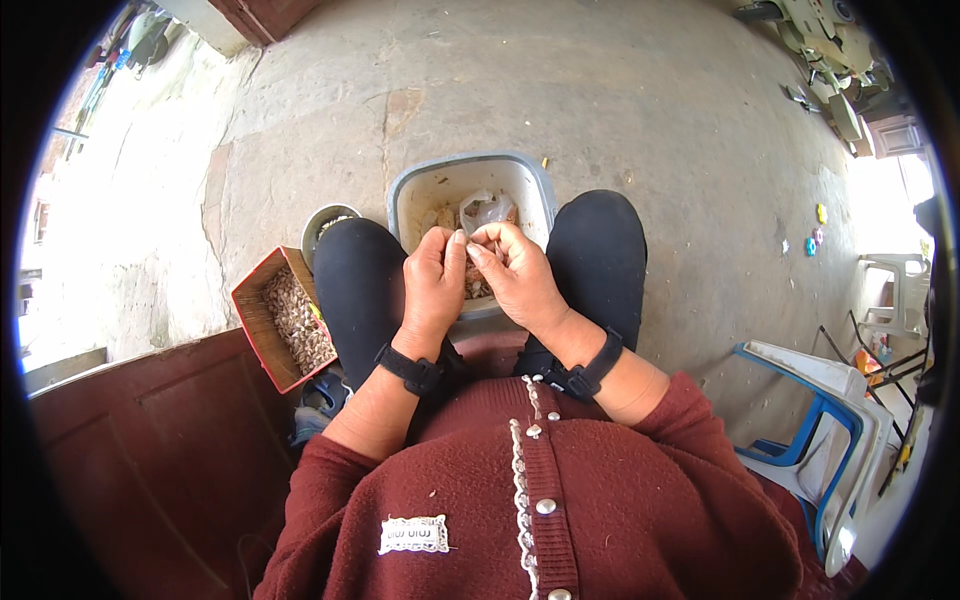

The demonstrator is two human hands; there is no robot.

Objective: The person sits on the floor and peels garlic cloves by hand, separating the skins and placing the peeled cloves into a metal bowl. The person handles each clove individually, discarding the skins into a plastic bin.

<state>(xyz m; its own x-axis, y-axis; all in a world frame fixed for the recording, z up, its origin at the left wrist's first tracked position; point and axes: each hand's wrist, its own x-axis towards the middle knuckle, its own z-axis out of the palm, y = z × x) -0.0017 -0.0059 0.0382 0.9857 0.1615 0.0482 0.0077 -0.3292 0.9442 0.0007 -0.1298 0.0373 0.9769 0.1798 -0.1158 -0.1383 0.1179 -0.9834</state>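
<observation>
My left hand (437,277) and my right hand (517,270) meet over a grey-rimmed plastic bin (472,157) between my knees. The thumbs and forefingers of both hands are pinched together at the fingertips, around something too small to make out. A crumpled clear plastic bag (487,208) and brownish scraps lie in the bin. Beside my left knee stands a red-edged box (259,330) holding many small, pale brown pieces, perhaps nuts or seeds. Just behind it, partly hidden by the knee, is a round metal bowl (309,238) with pale pieces in it.
A dark red wooden panel (165,465) stands at the lower left. Blue and white plastic chairs (817,427) are at the right, with a white stool (896,292) beyond. A motor scooter (832,45) is parked at the upper right. Small coloured pieces lie on the concrete floor (540,82).
</observation>
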